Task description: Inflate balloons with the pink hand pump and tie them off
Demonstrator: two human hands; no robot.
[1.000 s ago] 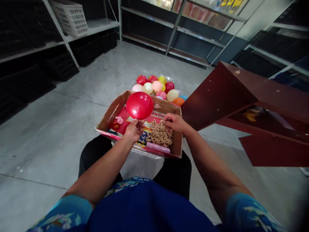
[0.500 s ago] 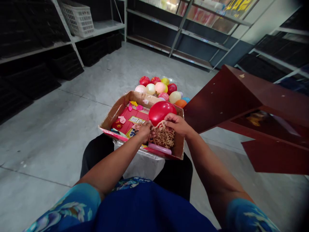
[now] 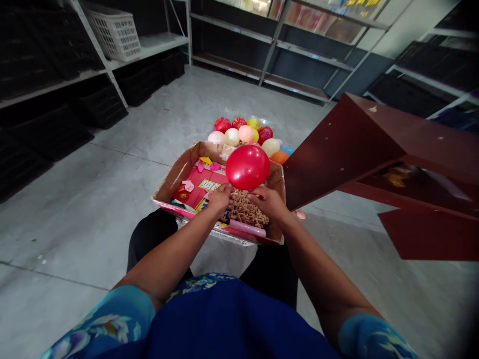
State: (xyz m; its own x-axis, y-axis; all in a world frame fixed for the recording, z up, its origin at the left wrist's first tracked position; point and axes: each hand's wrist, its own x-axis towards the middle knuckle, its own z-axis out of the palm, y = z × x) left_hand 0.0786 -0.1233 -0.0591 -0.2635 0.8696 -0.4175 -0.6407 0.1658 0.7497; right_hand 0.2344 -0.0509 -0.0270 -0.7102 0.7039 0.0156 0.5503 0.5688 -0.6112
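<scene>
An inflated red balloon (image 3: 247, 167) stands above the cardboard box (image 3: 168, 180) on my lap. My left hand (image 3: 220, 200) is closed in a pinch at the balloon's lower left, by its neck. On the other side my right hand (image 3: 270, 203) has thumb and finger pinched together just under the balloon; what lies between them is hidden. Below and between both hands sits a heap of tan, curly cord-like strands (image 3: 250, 210). A long pink-lilac balloon (image 3: 247, 228) lies along the box's near wall. Flat pink balloons (image 3: 188, 186) and a yellow one (image 3: 205, 160) rest at the left.
Several blown-up balloons (image 3: 246, 133) in mixed colours are grouped on the floor beyond the box. A dark red wooden piece of furniture (image 3: 337, 144) stands close at the right. Metal shelves (image 3: 258, 75) line the back, and a white basket (image 3: 119, 35) sits on the left shelf.
The red balloon has risen slightly and shifted left. My right hand has moved down beneath it, and the tan strand stretched between my hands no longer shows clearly.
</scene>
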